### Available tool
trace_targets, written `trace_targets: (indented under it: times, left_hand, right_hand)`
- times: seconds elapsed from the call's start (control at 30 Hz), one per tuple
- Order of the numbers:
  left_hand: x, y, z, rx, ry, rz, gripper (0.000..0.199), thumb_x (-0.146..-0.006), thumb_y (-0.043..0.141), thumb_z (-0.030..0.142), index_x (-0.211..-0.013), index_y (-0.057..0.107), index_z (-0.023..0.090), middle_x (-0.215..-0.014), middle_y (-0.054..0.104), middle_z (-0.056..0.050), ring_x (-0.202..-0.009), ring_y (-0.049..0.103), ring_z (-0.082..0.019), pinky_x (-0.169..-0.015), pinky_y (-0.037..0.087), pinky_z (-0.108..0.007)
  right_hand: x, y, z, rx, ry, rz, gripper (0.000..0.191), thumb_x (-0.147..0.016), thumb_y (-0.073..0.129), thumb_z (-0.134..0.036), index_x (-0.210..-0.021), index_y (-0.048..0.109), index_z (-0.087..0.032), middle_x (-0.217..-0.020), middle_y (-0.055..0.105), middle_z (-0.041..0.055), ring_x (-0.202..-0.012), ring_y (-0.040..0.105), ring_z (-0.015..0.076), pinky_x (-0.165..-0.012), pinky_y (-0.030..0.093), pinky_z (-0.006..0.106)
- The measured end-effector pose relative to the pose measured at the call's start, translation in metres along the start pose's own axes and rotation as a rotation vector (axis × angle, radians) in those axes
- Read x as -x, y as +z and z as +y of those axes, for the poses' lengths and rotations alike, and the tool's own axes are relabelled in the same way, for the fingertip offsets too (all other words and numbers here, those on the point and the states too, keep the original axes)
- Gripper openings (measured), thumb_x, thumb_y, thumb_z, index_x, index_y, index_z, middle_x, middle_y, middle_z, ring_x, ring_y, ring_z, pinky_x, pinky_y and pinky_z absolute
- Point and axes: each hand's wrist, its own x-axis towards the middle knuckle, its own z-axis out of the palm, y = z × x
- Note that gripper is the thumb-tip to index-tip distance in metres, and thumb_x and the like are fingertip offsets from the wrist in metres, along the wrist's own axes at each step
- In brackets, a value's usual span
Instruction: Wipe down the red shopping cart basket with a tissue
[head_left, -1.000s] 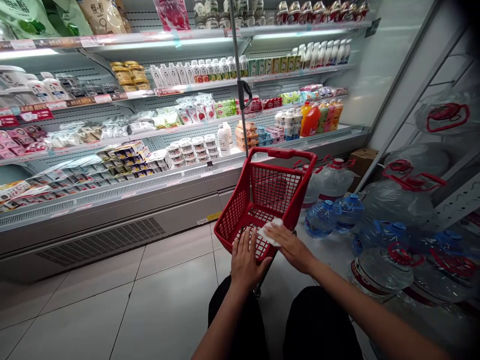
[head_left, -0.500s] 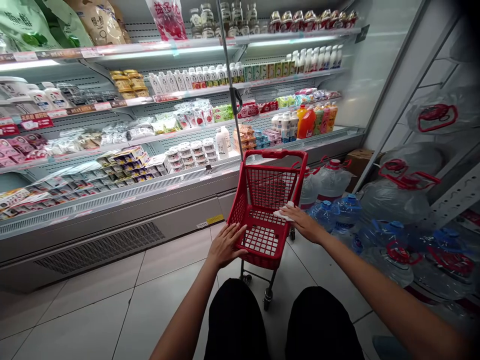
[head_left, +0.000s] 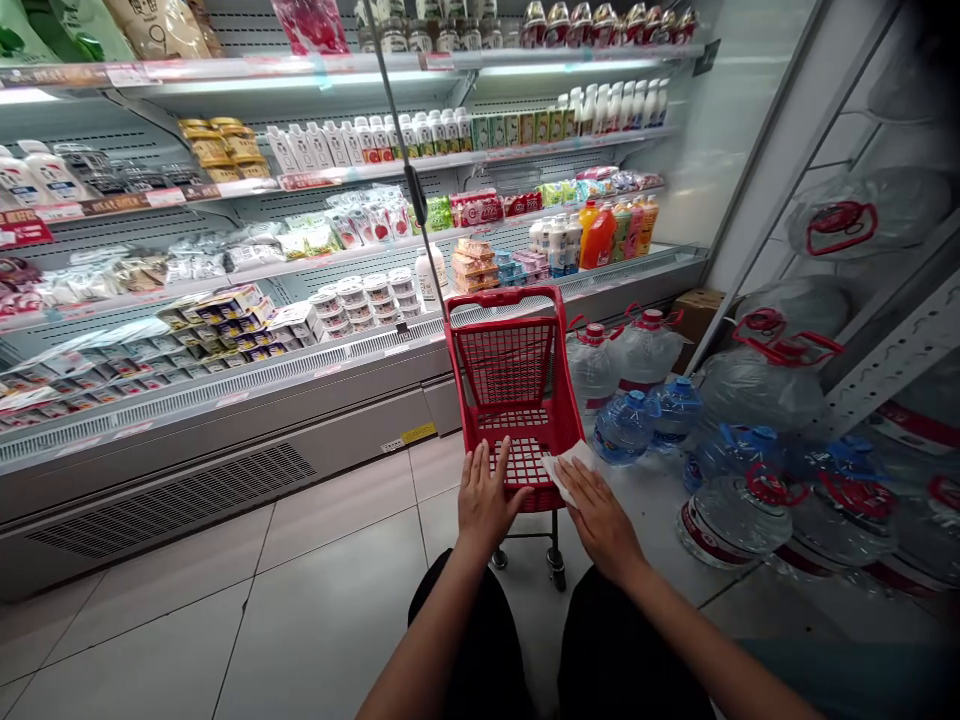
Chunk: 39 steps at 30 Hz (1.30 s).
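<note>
A small red plastic shopping cart (head_left: 506,365) with a lattice basket stands in front of my knees, on dark legs with casters. My left hand (head_left: 484,505) lies over the basket's near left rim, palm down, with the fingers stretched out and the thumb apart. At the near right corner, my right hand (head_left: 600,515) presses a crumpled white cloth (head_left: 559,475) against the rim. The cloth sticks out from under its fingers on both sides. Through the basket's grid floor, the pale tiles show.
Beyond the cart runs an open refrigerated display case (head_left: 360,420) stocked with yogurt cups, bottles and cartons. Large water bottles (head_left: 739,515) crowd the floor at the right, some close beside the cart. A cardboard box (head_left: 694,310) sits behind them.
The cart has turned to stand more squarely before me. My right hand has slid the cloth from the right side rim to the near corner. My left hand has shifted right along the rim.
</note>
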Motion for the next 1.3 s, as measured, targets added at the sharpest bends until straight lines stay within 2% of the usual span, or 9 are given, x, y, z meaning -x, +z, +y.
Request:
trace_targets:
  times: [0.17, 0.27, 0.43, 0.53, 0.67, 0.87, 0.97, 1.1, 1.3]
  left_hand:
    - [0.021, -0.005, 0.049, 0.092, 0.089, -0.068, 0.103, -0.088, 0.068, 0.033, -0.169, 0.006, 0.020, -0.174, 0.019, -0.013, -0.160, 0.017, -0.034, -0.129, 0.024, -0.056]
    - [0.030, -0.008, 0.060, 0.143, 0.193, -0.122, 0.106, -0.084, 0.065, 0.023, -0.169, 0.001, 0.017, -0.174, 0.015, -0.012, -0.161, 0.013, -0.030, -0.130, 0.023, -0.053]
    - [0.011, -0.022, 0.034, 0.143, 0.392, -0.181, 0.105, -0.090, 0.068, 0.055, -0.169, 0.007, 0.024, -0.175, 0.013, -0.008, -0.161, 0.014, -0.027, -0.131, 0.019, -0.049]
    - [-0.011, -0.029, 0.005, 0.070, 0.329, -0.143, 0.113, -0.083, 0.072, 0.070, -0.168, 0.012, 0.026, -0.175, 0.011, -0.009, -0.161, 0.011, -0.032, -0.131, 0.014, -0.055]
    - [-0.022, -0.026, -0.007, 0.031, 0.269, -0.106, 0.119, -0.076, 0.082, 0.064, -0.168, 0.015, 0.029, -0.176, 0.007, -0.010, -0.161, 0.005, -0.039, -0.129, 0.015, -0.060]
    - [-0.008, -0.011, 0.047, 0.101, 0.191, -0.067, 0.123, -0.073, 0.085, 0.046, -0.169, 0.010, 0.028, -0.176, -0.002, -0.008, -0.160, -0.001, -0.044, -0.126, 0.019, -0.066]
    - [-0.006, -0.014, 0.061, 0.108, 0.257, -0.088, 0.117, -0.079, 0.079, 0.046, -0.169, 0.008, 0.026, -0.176, 0.001, -0.007, -0.161, 0.003, -0.040, -0.128, 0.017, -0.062]
    - [-0.014, -0.027, 0.043, 0.069, 0.386, -0.116, 0.100, -0.094, 0.065, 0.049, -0.169, 0.002, 0.026, -0.174, 0.016, -0.003, -0.161, 0.016, -0.027, -0.132, 0.007, -0.055]
    - [-0.036, -0.058, -0.010, -0.037, 0.274, -0.007, 0.075, -0.102, 0.056, 0.044, -0.167, 0.020, 0.034, -0.173, 0.022, -0.001, -0.159, 0.024, -0.024, -0.133, 0.003, -0.054]
  right_hand:
    - [0.005, 0.018, -0.033, 0.035, -0.061, 0.057, 0.070, -0.105, 0.035, -0.021, -0.169, 0.006, -0.026, -0.168, 0.036, 0.0071, -0.155, 0.033, 0.0253, -0.127, 0.030, 0.052]
    - [0.011, 0.018, -0.038, 0.023, -0.083, 0.069, 0.071, -0.104, 0.036, -0.019, -0.169, 0.006, -0.021, -0.166, 0.040, 0.0100, -0.153, 0.038, 0.0251, -0.126, 0.033, 0.052]
    - [0.028, -0.016, -0.002, 0.034, -0.054, -0.011, 0.062, -0.108, 0.034, -0.025, -0.167, 0.019, -0.028, -0.164, 0.044, 0.0045, -0.154, 0.036, 0.0243, -0.127, 0.030, 0.053]
    - [0.034, -0.035, 0.027, 0.049, 0.069, -0.017, 0.059, -0.109, 0.032, -0.030, -0.167, 0.020, -0.032, -0.164, 0.044, 0.0023, -0.154, 0.036, 0.0238, -0.128, 0.028, 0.055]
    - [0.038, -0.039, 0.036, 0.040, 0.204, 0.049, 0.058, -0.110, 0.028, -0.031, -0.167, 0.020, -0.032, -0.165, 0.043, 0.0033, -0.153, 0.038, 0.0251, -0.126, 0.031, 0.057]
    - [0.034, -0.023, -0.010, 0.072, 0.150, 0.106, 0.065, -0.107, 0.029, -0.027, -0.169, 0.010, -0.030, -0.169, 0.034, 0.0043, -0.153, 0.037, 0.0269, -0.126, 0.030, 0.055]
    - [0.027, -0.024, -0.017, 0.122, 0.130, 0.127, 0.069, -0.106, 0.031, -0.025, -0.169, 0.005, -0.028, -0.170, 0.031, 0.0045, -0.154, 0.036, 0.0271, -0.127, 0.029, 0.053]
    - [0.031, -0.037, 0.012, 0.165, 0.157, 0.129, 0.067, -0.106, 0.028, -0.024, -0.169, 0.007, -0.031, -0.170, 0.032, 0.0026, -0.154, 0.036, 0.0271, -0.127, 0.027, 0.054]
    - [0.055, -0.049, 0.082, 0.172, 0.350, 0.225, 0.061, -0.107, 0.022, -0.036, -0.168, 0.016, -0.032, -0.170, 0.033, 0.0030, -0.153, 0.037, 0.0308, -0.126, 0.025, 0.061]
